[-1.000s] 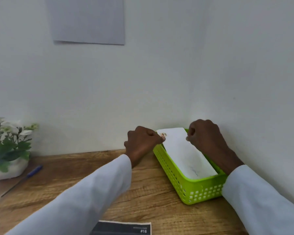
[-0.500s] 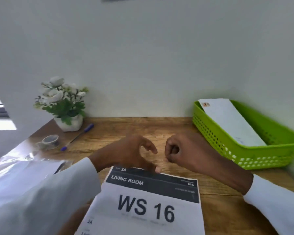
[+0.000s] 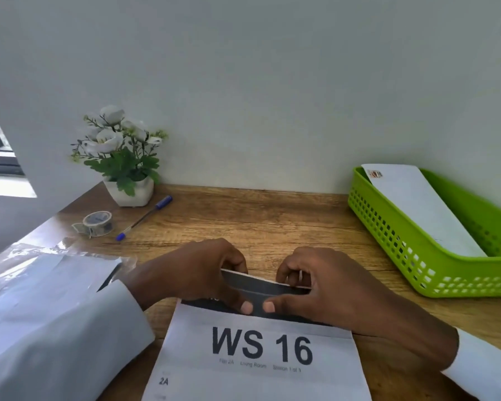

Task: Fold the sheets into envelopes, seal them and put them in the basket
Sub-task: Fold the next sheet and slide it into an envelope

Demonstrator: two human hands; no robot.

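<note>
One printed sheet point(image 3: 258, 354) lay on the desk point(image 3: 272, 224). The left hand point(image 3: 197, 273) and the right hand point(image 3: 318, 282) each pinched its far edge, lifting it. Right of the sheet stood one green basket point(image 3: 411, 256) holding one envelope point(image 3: 420, 206). Left of it lay one tape roll point(image 3: 97, 223) and one pen point(image 3: 144, 217).

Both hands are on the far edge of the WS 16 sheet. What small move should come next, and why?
Probably bring the lifted edge toward the body and press a crease. The left hand and right hand pinch the far edge of the WS 16 sheet, already curled up off the table, but no crease shows yet.
</note>
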